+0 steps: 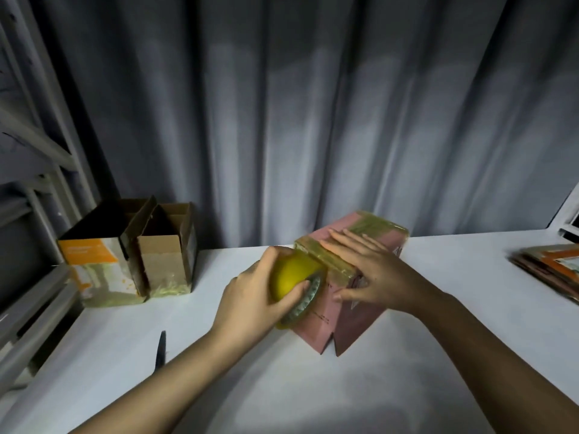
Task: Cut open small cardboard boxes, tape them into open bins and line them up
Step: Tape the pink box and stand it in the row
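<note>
A pink cardboard box (316,321) stands upside down on the white table (282,386), with yellowish tape strips across its upturned bottom. My left hand (250,296) grips a yellow tape roll (291,277) against the box's left top edge; a strip runs from the roll over the box. My right hand (372,270) lies flat on top of the box, fingers straight, pressing the tape down, thumb against the box's side. Two finished open bins (125,255) stand side by side at the far left of the table.
Black scissors (160,349) lie on the table near my left forearm. A stack of flattened cartons (551,270) sits at the right edge. A metal shelf rack (31,214) stands to the left, and a grey curtain (297,120) hangs behind the table.
</note>
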